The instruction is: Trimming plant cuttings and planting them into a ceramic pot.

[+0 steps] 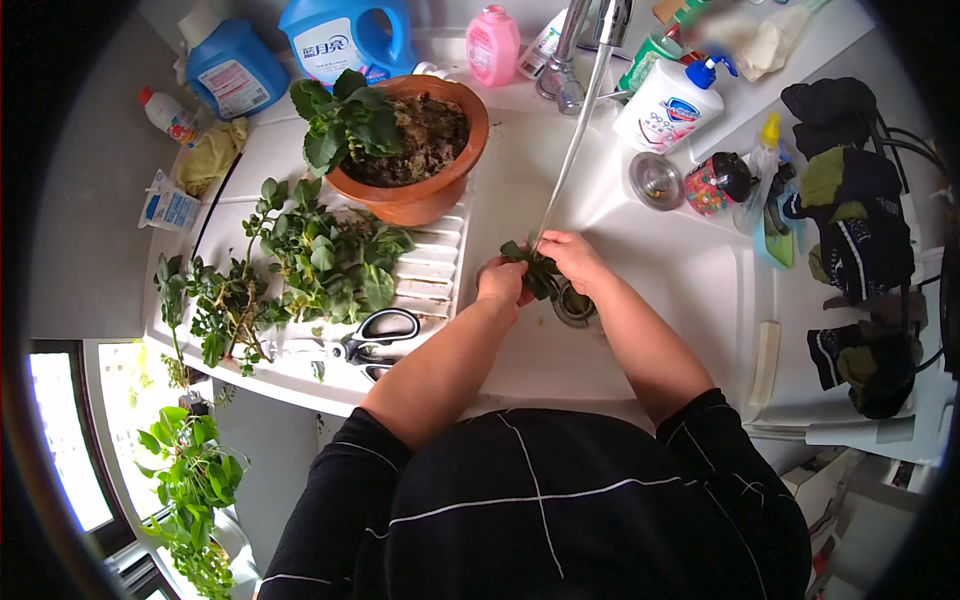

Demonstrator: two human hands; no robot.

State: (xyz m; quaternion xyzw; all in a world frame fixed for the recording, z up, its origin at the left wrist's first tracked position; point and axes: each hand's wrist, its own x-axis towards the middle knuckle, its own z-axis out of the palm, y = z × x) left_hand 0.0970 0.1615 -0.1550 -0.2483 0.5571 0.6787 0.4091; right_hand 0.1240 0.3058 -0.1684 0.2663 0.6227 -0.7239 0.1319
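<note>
Water runs in a stream (574,150) from the chrome faucet (616,22) onto a leafy green cutting (541,277) held low in the white sink (667,300). My left hand (504,281) grips the cutting from the left, its fingertips partly hidden by leaves. On the other side my right hand (571,259) has its fingers on the same cutting, where the water lands. Just below the leaves lies the drain (575,306), partly covered. Cut leafy stems (322,255) are heaped on the ribbed drainboard to the left, with black-and-white-handled scissors (367,341) beside them.
A terracotta pot (442,191) with soil and a leafy plant stands at the sink's left edge. Detergent jugs (345,45), a pink bottle (493,49) and a white pump bottle (670,105) line the back. Dark socks (855,217) hang at right; a trailing plant (191,465) is lower left.
</note>
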